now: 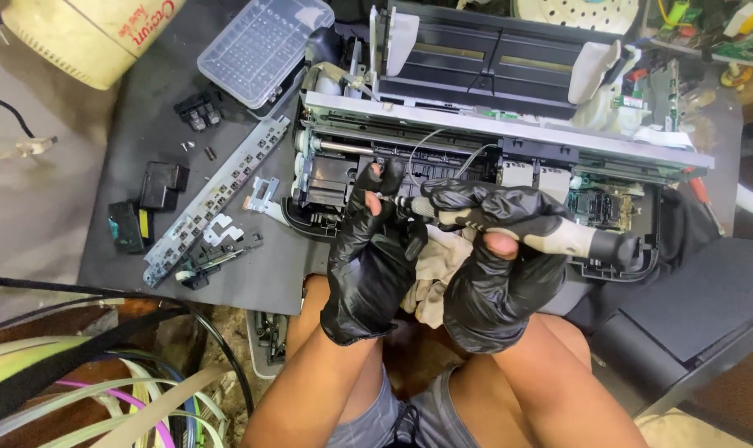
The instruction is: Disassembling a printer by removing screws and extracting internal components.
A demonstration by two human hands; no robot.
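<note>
Printer (pixel 492 141) sits at twelve o'clock, cover off, parts (pixel 202 211) strewn at nine. Right hand (pixel 497 274) grips a screwdriver (pixel 550 236); left hand (pixel 368 257) pinches its tip. Much remains assembled.

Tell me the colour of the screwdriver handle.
Light grey with a black end cap, on the screwdriver in the right hand; head view.

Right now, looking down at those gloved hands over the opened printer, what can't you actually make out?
- Head view: the screwdriver tip is hidden behind the left hand.
- The rag is mostly covered by both hands; the right hand hides its far side.
- The printer is cut off at the top edge.
- The small screws on the dark mat are too tiny to identify.
</note>
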